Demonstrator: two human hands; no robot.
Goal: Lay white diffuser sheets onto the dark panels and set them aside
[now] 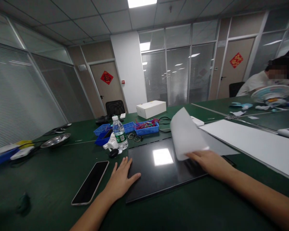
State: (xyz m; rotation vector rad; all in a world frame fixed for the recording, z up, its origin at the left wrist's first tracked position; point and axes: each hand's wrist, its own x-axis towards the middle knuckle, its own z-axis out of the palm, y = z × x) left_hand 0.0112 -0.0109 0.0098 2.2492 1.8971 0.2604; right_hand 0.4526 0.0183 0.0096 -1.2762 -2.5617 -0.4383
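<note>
A dark glossy flat panel [144, 175] lies on the green table and reflects a ceiling light. My left hand [120, 178] rests with fingers spread at the panel's left edge, its thumb over the surface. Above the right part of the panel, a white translucent sheet [186, 134] curls upward, its near corner pinched by my right hand [208, 162]. Another pale sheet [219, 146] lies flat behind that hand, partly hidden. To the left of my left hand is a phone [91, 183] with a dark screen.
Behind the panel stand a water bottle [119, 133], eyeglasses [135, 137], a blue tray [147, 128] of red wires and a white box [151, 109]. A large white board [252, 144] lies to the right. At far right sits another person [252, 84] near a fan-like round object [271, 93].
</note>
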